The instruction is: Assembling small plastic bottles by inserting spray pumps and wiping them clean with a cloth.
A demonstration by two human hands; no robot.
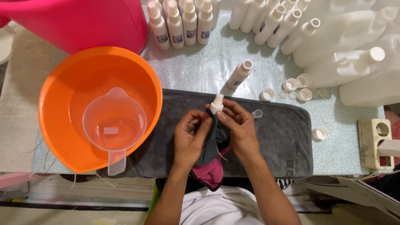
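A white spray pump head (216, 103) is pinched between the fingers of the right hand (239, 127), its thin dip tube hanging down toward the person's lap. The left hand (191, 137) is closed on a dark grey and pink cloth (212, 160), which is bunched up against the pump, apparently so that the part can be wiped; both grips are thus pressed onto what they hold. The hands are held over a grey towel (283, 137) spread along the near edge of the table (200, 66), probably to catch drips. A small clear cap (257, 113) lies on the towel just beside the right hand. An open white bottle (240, 74) stands apart behind it, near loose white caps (291, 88). At the left, a clear measuring jug (113, 125) is set inside an orange basin (62, 96).
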